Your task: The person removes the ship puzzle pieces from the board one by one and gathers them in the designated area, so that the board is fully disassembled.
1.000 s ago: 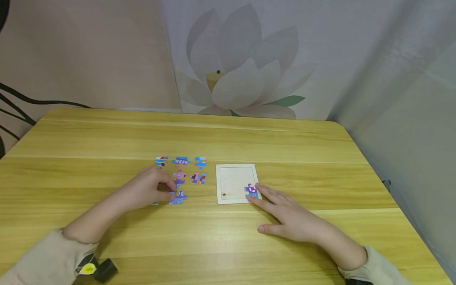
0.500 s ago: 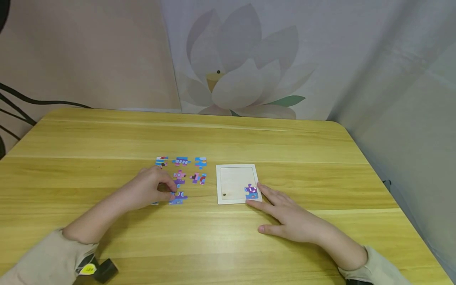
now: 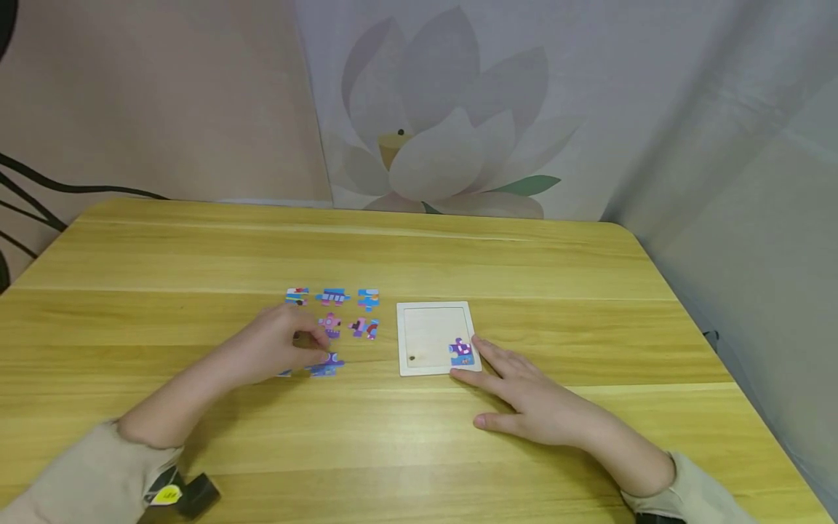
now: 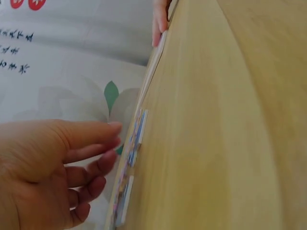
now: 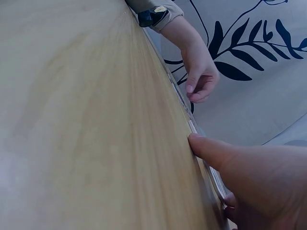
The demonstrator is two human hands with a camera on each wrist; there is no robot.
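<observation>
A: What's in the white tray [image 3: 401, 342]?

B: One purple and blue piece [image 3: 461, 352], seated in the tray's corner at 4 o'clock. The rest of the tray floor is bare wood with a small dark dot near 7 o'clock.

A: And the hands?

B: The right hand [image 3: 533, 397] lies flat on the yellow table [image 3: 419, 255], fingers straight and spread, their tips at the tray's 4 o'clock corner just beside that piece. The left hand [image 3: 275, 348] sits at 9 o'clock from the tray among the loose pieces [image 3: 334, 297], fingers loosely curled, tips at the purple piece with the half-circles [image 3: 327, 363]. Whether it actually pinches anything, I cannot tell.

A: Do the wrist views add anything?

B: The left wrist view shows the left fingers [image 4: 91, 139] bent and hovering beside the thin edges of pieces, gripping none visibly. The right wrist view shows the right thumb [image 5: 216, 151] pressed flat to the table; the head view alone shows the colours and layout.

A: Any change from a second ago?

B: The right fingertips slid off the seated piece toward the tray's rim. The left hand has barely shifted.
</observation>
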